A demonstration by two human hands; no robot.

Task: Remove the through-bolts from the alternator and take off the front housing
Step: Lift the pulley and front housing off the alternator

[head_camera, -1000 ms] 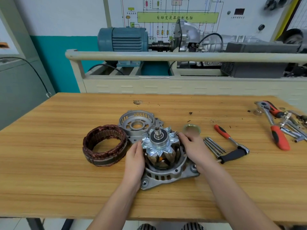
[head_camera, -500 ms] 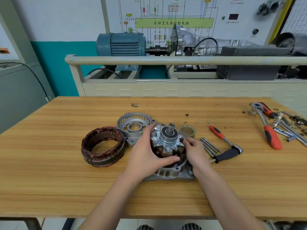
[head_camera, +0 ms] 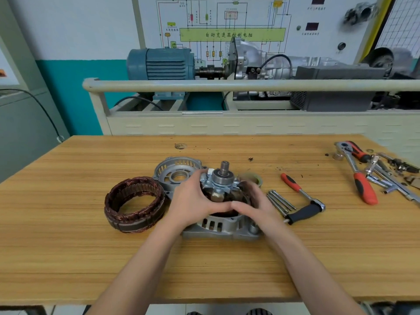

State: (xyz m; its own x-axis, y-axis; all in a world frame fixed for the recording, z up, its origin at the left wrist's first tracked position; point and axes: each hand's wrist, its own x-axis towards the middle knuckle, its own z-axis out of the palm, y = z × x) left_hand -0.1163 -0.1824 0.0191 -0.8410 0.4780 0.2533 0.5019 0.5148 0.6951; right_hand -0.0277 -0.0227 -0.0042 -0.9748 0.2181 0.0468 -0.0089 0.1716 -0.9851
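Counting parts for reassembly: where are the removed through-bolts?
The through-bolts lie bundled on the table, right of the right hand, beside the black-handled ratchet.

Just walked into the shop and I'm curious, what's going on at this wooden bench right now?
A person is taking an alternator apart. Both hands, left hand and right hand, grip the rotor, which stands shaft up in a housing half. The other housing half lies behind, and the copper stator sits off to the left. The through-bolts are already out, lying beside a ratchet on the bench.
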